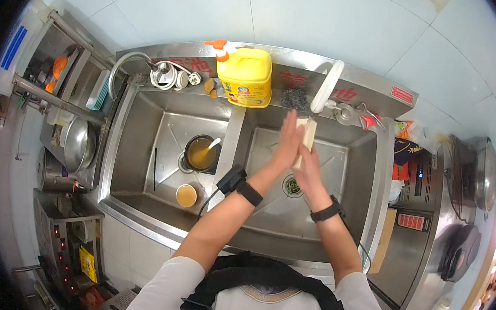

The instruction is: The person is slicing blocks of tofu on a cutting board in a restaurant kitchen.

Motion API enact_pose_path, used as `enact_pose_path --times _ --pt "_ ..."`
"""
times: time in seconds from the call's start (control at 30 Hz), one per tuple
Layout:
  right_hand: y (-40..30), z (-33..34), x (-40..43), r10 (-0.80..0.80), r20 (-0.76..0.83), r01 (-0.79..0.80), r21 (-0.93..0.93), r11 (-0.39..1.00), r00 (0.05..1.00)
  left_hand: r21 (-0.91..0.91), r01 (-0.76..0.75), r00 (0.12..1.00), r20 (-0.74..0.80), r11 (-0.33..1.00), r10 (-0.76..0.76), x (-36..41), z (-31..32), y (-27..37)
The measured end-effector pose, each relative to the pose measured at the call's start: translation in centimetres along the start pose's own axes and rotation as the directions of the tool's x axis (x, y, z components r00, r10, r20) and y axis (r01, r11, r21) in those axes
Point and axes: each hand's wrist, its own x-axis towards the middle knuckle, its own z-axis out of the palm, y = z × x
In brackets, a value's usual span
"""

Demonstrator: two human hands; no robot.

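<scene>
Over the right sink basin (pixel 313 222), my right hand (pixel 310 171) holds a pale, flat rectangular block (pixel 308 136), whose material I cannot tell. My left hand (pixel 290 141) lies flat along the block's left side, fingers pointing to the back wall and slightly blurred. Just beyond my fingertips is the tip of a white faucet spout (pixel 327 86); whether water runs is unclear. Green scraps sit in the drain (pixel 294 185) below my hands. In the left basin stand a dark bowl of brownish liquid (pixel 200 154) with a white spoon, and a cup of tan liquid (pixel 186 195).
A yellow pump jug of detergent (pixel 248 79) and a steel wool scourer (pixel 294 99) stand on the back ledge. A curved metal faucet (pixel 121 66) reaches over the left basin's corner. Metal bowls (pixel 80 144) are at left, a steel cabinet (pixel 405 253) at right.
</scene>
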Motion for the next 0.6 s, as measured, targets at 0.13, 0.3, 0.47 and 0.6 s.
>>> enact_pose_path --times 0.13,0.3,0.47,0.6 --pt "-0.3 -1.8 -0.2 -0.137 0.057 0.149 -0.389 0.909 0.989 -0.614 0.339 0.929 0.096 0.713 -0.359 0.3 -1.0 2.1" --pt "-1.7 -2.9 1.2 -0.312 0.254 0.383 -0.788 0.482 0.916 -0.639 0.496 0.862 0.278 0.589 -0.424 -0.1 -1.0 1.8" --pt "-3.2 -2.7 2.1 -0.312 0.221 0.368 -0.735 0.570 0.924 -0.719 0.515 0.852 0.366 0.467 -0.375 0.0 -1.1 2.7" --pt "-4.5 -0.6 2.4 -0.196 0.064 0.201 -0.505 0.840 0.979 -0.751 0.565 0.818 0.458 0.341 -0.347 -0.3 -0.3 2.7"
